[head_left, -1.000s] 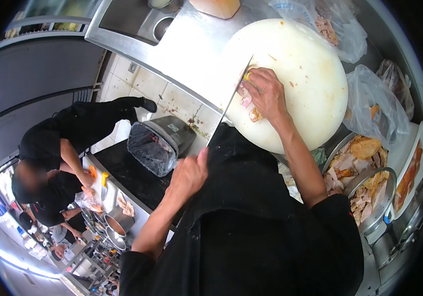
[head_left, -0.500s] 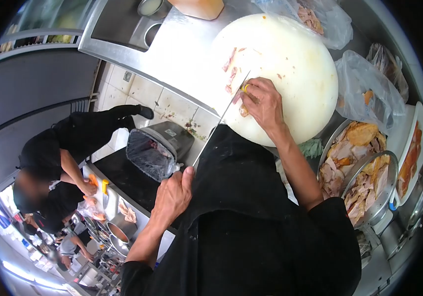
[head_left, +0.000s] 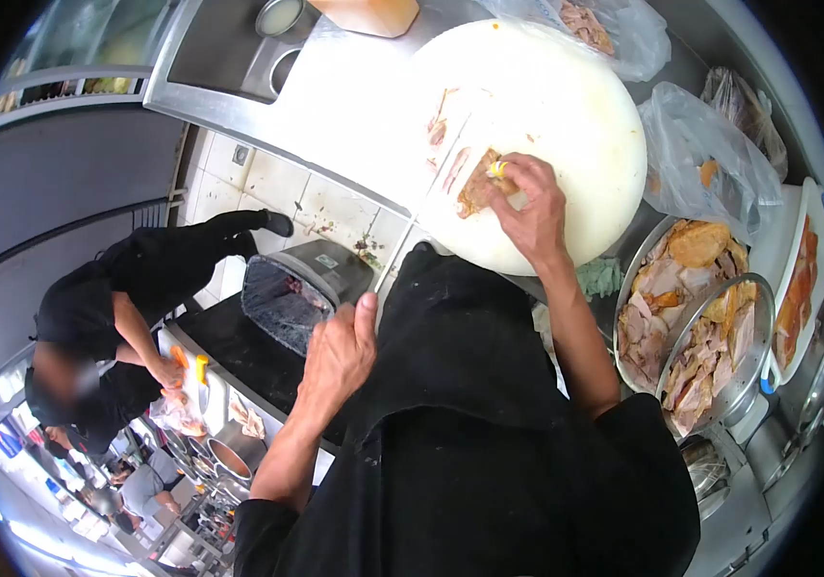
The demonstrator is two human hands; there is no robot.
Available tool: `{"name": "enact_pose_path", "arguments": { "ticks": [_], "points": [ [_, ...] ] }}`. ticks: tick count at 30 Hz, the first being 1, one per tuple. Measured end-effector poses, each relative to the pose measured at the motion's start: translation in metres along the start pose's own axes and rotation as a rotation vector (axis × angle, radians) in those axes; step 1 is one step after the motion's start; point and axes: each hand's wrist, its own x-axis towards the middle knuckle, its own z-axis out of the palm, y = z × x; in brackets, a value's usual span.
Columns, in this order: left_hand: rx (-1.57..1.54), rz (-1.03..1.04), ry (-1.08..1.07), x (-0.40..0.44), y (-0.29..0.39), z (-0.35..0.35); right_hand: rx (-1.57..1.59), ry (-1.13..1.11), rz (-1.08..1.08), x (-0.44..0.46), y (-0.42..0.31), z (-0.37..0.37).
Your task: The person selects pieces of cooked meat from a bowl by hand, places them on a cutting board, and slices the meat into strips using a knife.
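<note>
My left hand (head_left: 340,358) is closed around the handle of a long thin knife (head_left: 421,213), the thumb lying along it. The blade reaches over the round white cutting board (head_left: 595,125), its tip among thin strips of meat (head_left: 437,133). My right hand (head_left: 535,207) presses its fingertips on a browned piece of cooked meat (head_left: 476,188) on the board, just right of the blade. Something yellow and white is around one of its fingers. The knife handle is mostly hidden in my left hand.
Right of the board stand a bowl of meat pieces (head_left: 691,252), a metal strainer with more meat (head_left: 705,385) and a tray (head_left: 804,288). Plastic bags (head_left: 710,159) lie behind. A lined bin (head_left: 287,298) stands left, below the counter edge. A co-worker (head_left: 94,317) works farther left.
The knife blade has shifted left, away from my right fingers. More of the browned meat shows under my right hand, which has moved slightly right and down.
</note>
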Motion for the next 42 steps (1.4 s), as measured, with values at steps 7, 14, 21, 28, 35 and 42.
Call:
{"name": "enact_pose_path", "arguments": {
  "ticks": [7, 14, 21, 28, 35, 42],
  "points": [
    [0.054, -0.026, -0.018, -0.003, -0.01, 0.018, 0.055, -0.02, -0.015, 0.002, 0.001, 0.003],
    [0.125, -0.046, -0.084, -0.029, 0.001, 0.006, 0.036, 0.024, -0.03, 0.001, 0.004, 0.007],
    [0.179, -0.026, -0.139, -0.018, -0.012, 0.025, -0.013, 0.046, -0.081, 0.002, 0.005, 0.01],
    [0.051, -0.024, -0.137, 0.029, 0.025, 0.017, -0.094, -0.005, -0.084, 0.003, -0.006, 0.01],
    [-0.047, -0.112, -0.122, 0.0, 0.019, -0.003, -0.052, -0.004, 0.036, 0.004, -0.004, -0.008],
    [0.084, -0.039, 0.053, -0.011, -0.007, 0.021, 0.051, 0.075, 0.052, 0.028, 0.011, 0.003]
  ]
}}
